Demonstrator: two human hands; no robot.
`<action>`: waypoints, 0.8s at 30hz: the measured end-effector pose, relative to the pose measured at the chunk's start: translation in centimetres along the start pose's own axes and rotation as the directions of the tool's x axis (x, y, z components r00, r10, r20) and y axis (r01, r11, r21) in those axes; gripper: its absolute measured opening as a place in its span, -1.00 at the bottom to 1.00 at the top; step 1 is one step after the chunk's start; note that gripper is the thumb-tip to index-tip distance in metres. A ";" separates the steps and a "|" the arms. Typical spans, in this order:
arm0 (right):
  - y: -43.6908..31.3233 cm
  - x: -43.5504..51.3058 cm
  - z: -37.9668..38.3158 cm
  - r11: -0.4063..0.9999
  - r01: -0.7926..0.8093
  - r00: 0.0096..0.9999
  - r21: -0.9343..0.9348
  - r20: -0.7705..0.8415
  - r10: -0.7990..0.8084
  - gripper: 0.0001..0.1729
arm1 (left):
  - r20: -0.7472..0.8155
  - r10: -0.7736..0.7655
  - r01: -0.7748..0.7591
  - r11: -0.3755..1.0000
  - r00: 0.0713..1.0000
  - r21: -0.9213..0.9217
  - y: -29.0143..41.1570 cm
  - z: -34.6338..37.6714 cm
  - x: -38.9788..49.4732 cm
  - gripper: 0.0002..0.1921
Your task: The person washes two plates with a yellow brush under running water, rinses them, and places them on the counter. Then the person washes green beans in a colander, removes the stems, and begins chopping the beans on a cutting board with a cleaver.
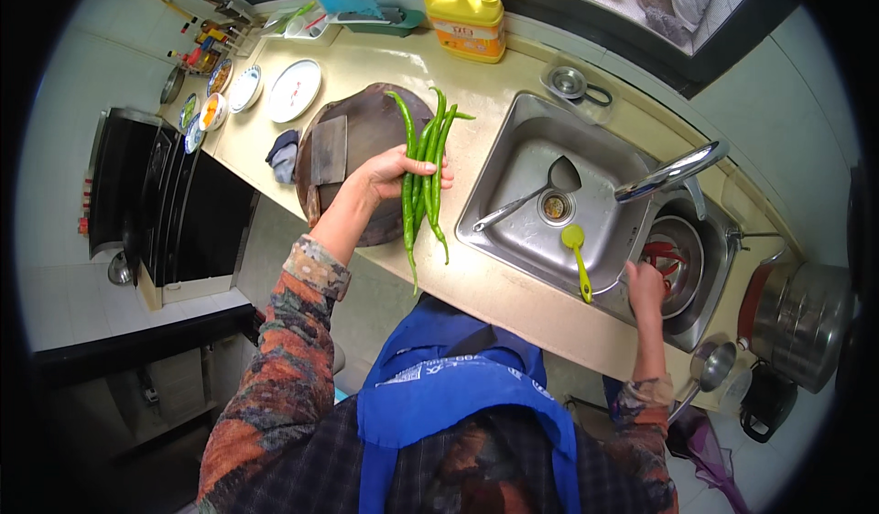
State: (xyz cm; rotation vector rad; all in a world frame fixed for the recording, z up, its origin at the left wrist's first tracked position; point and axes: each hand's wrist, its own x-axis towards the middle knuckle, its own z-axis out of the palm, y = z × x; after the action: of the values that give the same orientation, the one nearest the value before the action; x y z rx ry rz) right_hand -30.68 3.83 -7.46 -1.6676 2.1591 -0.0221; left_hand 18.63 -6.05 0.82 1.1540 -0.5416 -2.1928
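My left hand [410,169] grips several long green chili peppers [430,144] above the right part of a round wooden chopping board [371,112]. A cleaver [329,150] lies flat on the board's left side, its wooden handle towards me. At the right-hand sink basin, my right hand [645,284] is at the near rim of a metal bowl [692,267] that holds red chili peppers [664,258]. Its fingertips are partly hidden, so whether it holds anything does not show.
A metal spatula [520,201] and a yellow-green brush [578,260] lie in the larger sink basin [501,136], below the faucet [669,171]. A dark cloth [283,157], a white plate [295,91] and small bowls [245,89] stand left. A yellow detergent jug [467,20] stands behind.
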 end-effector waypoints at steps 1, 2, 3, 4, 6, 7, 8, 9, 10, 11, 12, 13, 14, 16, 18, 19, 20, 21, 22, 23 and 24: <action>-2.1 0.3 1.0 0.982 0.121 0.992 0.144 0.012 -0.124 -0.58 | -0.003 -0.001 0.001 1.000 1.000 -0.003 -0.1 0.1 -0.2 -0.67; -4.5 0.3 2.1 0.945 0.191 0.977 0.267 0.045 -0.210 -0.63 | 0.000 0.012 -0.012 1.000 1.000 -0.013 -0.1 0.1 -0.3 -0.68; -7.7 0.0 3.5 0.868 0.251 0.958 0.428 0.020 -0.287 -0.68 | 0.007 0.011 -0.011 0.999 1.000 -0.042 -0.1 0.1 -0.4 -0.68; -10.4 -0.4 4.2 0.824 0.246 0.917 0.510 0.152 -0.368 -0.72 | 0.002 0.025 -0.025 0.997 1.000 -0.069 -0.3 0.0 -0.6 -0.68; -17.7 -2.2 6.6 0.491 0.253 0.786 0.834 0.119 -0.607 -0.73 | 0.022 0.051 -0.048 0.991 0.998 -0.127 -0.4 -0.5 -1.0 -0.68; -20.1 -3.1 6.7 0.463 0.214 0.692 0.860 0.201 -0.694 -0.72 | -0.005 0.057 -0.058 0.987 0.998 -0.151 -0.4 -0.8 -1.2 -0.69; -22.4 -3.9 6.8 0.455 -0.006 0.612 0.890 0.363 -0.703 -0.71 | -0.011 0.070 -0.071 0.980 0.998 -0.189 -0.5 -1.2 -1.4 -0.69; -24.8 -4.8 6.9 0.408 -0.209 0.534 0.889 0.453 -0.713 -0.67 | -0.004 0.088 -0.087 0.969 0.996 -0.232 -0.5 -1.7 -1.7 -0.69; -26.7 -5.6 6.8 0.350 -0.347 0.428 0.870 0.478 -0.767 -0.60 | 0.009 0.091 -0.085 0.959 0.996 -0.270 -0.5 -2.3 -1.9 -0.69; -28.4 -6.3 6.8 0.333 -0.446 0.384 0.830 0.514 -0.767 -0.53 | -0.007 0.109 -0.106 0.954 0.994 -0.280 -0.3 -2.9 -2.1 -0.69; -29.9 -7.1 6.7 0.296 -0.450 0.403 0.843 0.487 -0.775 -0.51 | 0.016 0.133 -0.122 0.945 0.991 -0.304 -0.2 -3.7 -2.4 -0.70; -31.0 -7.8 6.7 0.243 -0.449 0.416 0.860 0.442 -0.795 -0.48 | 0.003 0.152 -0.143 0.937 0.988 -0.319 -0.1 -4.4 -2.7 -0.70; -31.7 -8.2 6.4 0.270 -0.450 0.432 0.851 0.473 -0.768 -0.43 | 0.034 0.175 -0.154 0.932 0.984 -0.328 0.0 -5.2 -3.1 -0.72; -33.2 -8.9 6.3 0.326 -0.436 0.493 0.839 0.525 -0.694 -0.43 | 0.075 0.226 -0.188 0.922 0.971 -0.339 0.2 -6.7 -3.8 -0.72; -34.5 -9.3 6.3 0.371 -0.406 0.563 0.835 0.548 -0.619 -0.44 | 0.101 0.269 -0.220 0.914 0.958 -0.340 0.4 -8.1 -4.4 -0.72; -35.3 -9.5 6.4 0.430 -0.333 0.595 0.839 0.541 -0.595 -0.45 | 0.113 0.289 -0.237 0.911 0.951 -0.339 0.3 -8.7 -4.7 -0.72; -36.0 -9.6 6.5 0.480 -0.258 0.622 0.839 0.524 -0.582 -0.46 | 0.132 0.315 -0.256 0.906 0.940 -0.337 0.3 -9.3 -4.9 -0.72; -36.8 -9.8 6.6 0.523 -0.181 0.649 0.833 0.501 -0.573 -0.47 | 0.145 0.334 -0.267 0.898 0.931 -0.350 0.3 -9.9 -5.0 -0.72; -37.3 -9.7 6.6 0.520 -0.201 0.628 0.830 0.517 -0.582 -0.50 | 0.165 0.360 -0.282 0.888 0.918 -0.363 0.3 -10.5 -4.9 -0.72; -37.9 -9.9 6.8 0.487 -0.248 0.618 0.837 0.524 -0.586 -0.51 | 0.178 0.381 -0.297 0.880 0.907 -0.370 0.4 -11.0 -4.9 -0.72; -38.5 -10.2 7.0 0.445 -0.292 0.610 0.847 0.523 -0.596 -0.52 | 0.183 0.393 -0.304 0.874 0.901 -0.380 0.4 -11.5 -4.8 -0.73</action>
State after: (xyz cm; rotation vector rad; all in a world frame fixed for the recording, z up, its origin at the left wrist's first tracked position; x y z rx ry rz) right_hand 9.22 4.07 -0.82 -0.8963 0.8903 -0.3665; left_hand 30.57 -4.01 -2.32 0.5400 -0.4120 -2.0176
